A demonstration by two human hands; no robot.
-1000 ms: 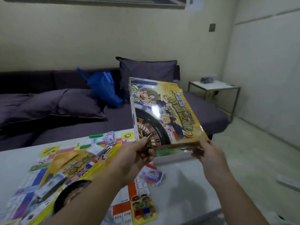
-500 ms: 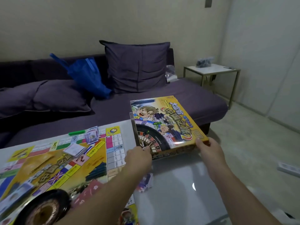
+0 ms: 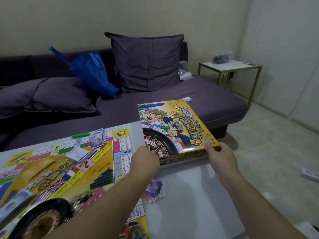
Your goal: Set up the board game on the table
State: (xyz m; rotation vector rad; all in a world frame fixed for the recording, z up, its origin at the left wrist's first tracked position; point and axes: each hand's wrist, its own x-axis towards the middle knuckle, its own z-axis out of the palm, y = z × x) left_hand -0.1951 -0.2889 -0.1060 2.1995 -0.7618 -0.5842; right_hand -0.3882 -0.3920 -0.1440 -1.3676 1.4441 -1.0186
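Both hands held the game box by its near edge: the left hand curled on the near-left corner, the right hand pinching the near-right corner. The box sat low at the bench's far corner, just right of the board. Best to lower it flat, clear of the cards beneath the left wrist, then let go.

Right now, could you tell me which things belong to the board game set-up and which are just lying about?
Game set-up: game box, game board, roulette wheel, card stacks, both hands.
Lying about: blue bag, cushions, side table.
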